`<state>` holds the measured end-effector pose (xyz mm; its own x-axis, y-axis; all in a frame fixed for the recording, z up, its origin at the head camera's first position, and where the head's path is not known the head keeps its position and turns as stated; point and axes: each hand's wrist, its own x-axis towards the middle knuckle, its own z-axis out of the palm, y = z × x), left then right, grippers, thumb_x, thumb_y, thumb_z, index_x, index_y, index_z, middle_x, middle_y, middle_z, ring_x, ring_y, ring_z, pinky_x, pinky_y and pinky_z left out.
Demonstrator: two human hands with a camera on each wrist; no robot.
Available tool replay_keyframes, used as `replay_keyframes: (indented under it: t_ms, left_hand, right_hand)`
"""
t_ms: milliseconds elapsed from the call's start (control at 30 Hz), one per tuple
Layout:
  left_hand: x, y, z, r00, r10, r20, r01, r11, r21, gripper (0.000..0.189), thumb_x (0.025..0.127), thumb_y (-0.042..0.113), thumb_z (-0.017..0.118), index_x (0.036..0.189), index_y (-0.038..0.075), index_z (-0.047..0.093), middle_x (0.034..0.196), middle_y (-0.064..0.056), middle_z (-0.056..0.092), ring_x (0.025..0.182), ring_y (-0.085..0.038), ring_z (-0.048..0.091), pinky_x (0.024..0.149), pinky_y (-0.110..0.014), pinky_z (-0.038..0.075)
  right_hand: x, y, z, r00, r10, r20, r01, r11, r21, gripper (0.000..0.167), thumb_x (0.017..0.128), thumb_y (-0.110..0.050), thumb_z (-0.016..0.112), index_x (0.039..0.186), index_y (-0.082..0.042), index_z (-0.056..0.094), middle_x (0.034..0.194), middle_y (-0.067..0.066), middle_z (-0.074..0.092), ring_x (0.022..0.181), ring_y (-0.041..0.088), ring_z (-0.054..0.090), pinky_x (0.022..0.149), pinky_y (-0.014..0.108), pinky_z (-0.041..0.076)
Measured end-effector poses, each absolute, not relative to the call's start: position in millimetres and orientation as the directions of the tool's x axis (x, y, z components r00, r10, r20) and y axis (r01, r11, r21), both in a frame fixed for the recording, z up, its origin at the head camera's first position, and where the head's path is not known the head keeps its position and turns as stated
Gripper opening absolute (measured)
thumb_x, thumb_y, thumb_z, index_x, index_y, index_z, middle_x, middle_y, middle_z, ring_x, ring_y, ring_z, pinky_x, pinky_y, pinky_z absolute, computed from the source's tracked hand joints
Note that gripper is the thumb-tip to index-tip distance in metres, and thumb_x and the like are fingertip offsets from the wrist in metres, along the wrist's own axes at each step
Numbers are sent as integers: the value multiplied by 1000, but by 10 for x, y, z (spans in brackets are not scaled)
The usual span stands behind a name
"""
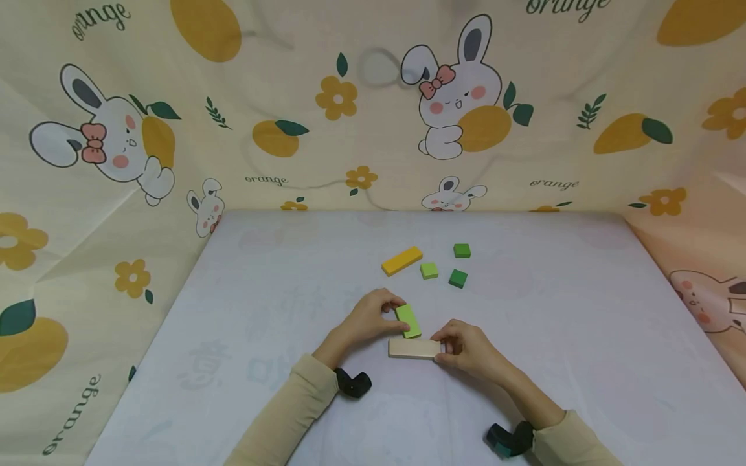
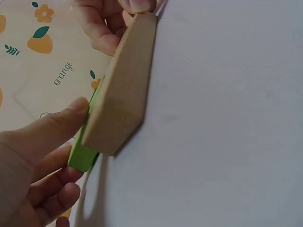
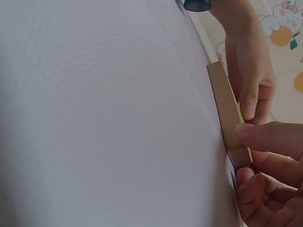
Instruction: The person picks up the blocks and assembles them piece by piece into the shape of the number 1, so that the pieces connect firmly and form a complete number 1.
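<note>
Fingers [image 1: 387, 297] of the left hand [image 1: 367, 316] pinch a lime-green block [image 1: 409, 321] just beyond a wooden block [image 1: 410, 349], whose right end the right hand [image 1: 471, 350] pinches, both forearms [image 1: 285, 417] angling inward from the wooden block's near side.

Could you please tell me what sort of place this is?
Probably a screened-off corner for play or filming: a white tabletop, a backdrop printed with rabbits and oranges, plus a light green block and a plain wooden block, both toy-like.

Looking forward and down from the head, well back from the grips — close in from each wrist, tilted along the tabletop [image 1: 280, 278], sharing the natural-wood block [image 2: 125, 85] gripped by the right hand [image 1: 469, 349].
</note>
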<state>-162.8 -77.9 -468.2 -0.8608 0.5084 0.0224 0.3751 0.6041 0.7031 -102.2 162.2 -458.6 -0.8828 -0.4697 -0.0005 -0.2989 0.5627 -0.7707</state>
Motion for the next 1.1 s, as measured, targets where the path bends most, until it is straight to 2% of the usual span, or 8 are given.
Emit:
replay_keyframes:
  t_ms: [133, 367, 567, 1100]
  left_hand:
    - [-1657, -761, -4635, -843, 537, -4, 382, 604, 699, 47, 77, 31, 80, 117, 9, 68, 104, -5, 65, 89, -13, 52, 78, -20, 42]
    - [-1708, -728, -4605, -811, 583, -56, 377, 592, 713, 46, 81, 28, 78, 122, 11, 66, 116, -5, 65, 101, -14, 56, 92, -27, 46]
    - [-1704, -722, -4608, -789, 610, -71, 379, 575, 725, 45, 82, 26, 76, 123, 10, 66, 118, -7, 64, 101, -16, 56, 89, -24, 44]
    - [-1681, -725, -4605, -784, 618, -59, 399, 575, 714, 46, 83, 26, 75, 124, 8, 64, 115, -8, 64, 96, -15, 55, 83, -20, 44]
  right_hand:
    - [-1020, 1621, -4574, -884, -467, -7, -292, 565, -772, 24, 76, -3, 77, 100, 1, 70, 83, 7, 58, 69, 1, 46, 57, 16, 40]
    - [-1022, 1620, -4575, -884, -467, -10, -287, 561, -776, 24, 77, -2, 76, 100, 2, 70, 83, 7, 59, 69, 2, 46, 57, 16, 41]
    - [-1028, 1624, -4588, -884, -468, -10, -288, 560, -777, 25, 76, -2, 76, 100, 2, 70, 82, 7, 58, 68, 2, 46, 57, 16, 40]
    - [-1023, 1624, -4584, -886, -464, -13, -281, 558, -781, 26, 76, -1, 76, 101, 2, 70, 82, 8, 58, 68, 1, 46, 56, 16, 41]
